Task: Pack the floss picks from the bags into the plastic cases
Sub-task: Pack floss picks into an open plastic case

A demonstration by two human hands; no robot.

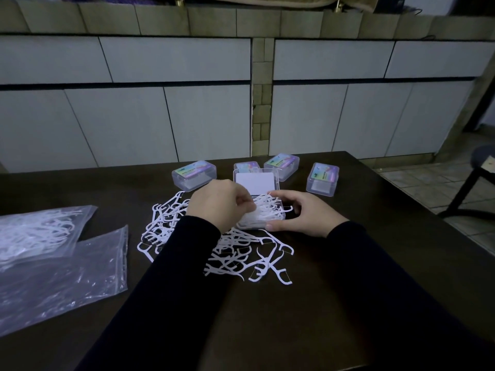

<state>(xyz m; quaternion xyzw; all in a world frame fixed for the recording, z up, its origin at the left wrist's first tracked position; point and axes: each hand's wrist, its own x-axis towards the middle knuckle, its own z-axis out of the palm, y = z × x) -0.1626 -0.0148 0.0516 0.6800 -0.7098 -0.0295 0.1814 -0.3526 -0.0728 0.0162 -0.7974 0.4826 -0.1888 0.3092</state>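
Observation:
An open clear plastic case [255, 182] stands mid-table with its lid raised, its base heaped with white floss picks [267, 210]. My right hand [300, 214] curls round the case's right side, thumb on its near corner. My left hand [218, 203] has curled fingers pinching picks at the case's left edge. A loose pile of floss picks [235, 257] spreads on the dark table in front of and left of the case. At the far left a clear bag [34, 231] holds more picks, and an emptied bag [61, 279] lies flat beside it.
Several closed clear cases with colourful labels stand behind the open one: one at left [194, 174], one at right [322, 180], another [281, 164] between them. The table's right edge [417, 207] drops to a tiled floor with a dark stool [479, 167]. Cabinets fill the background.

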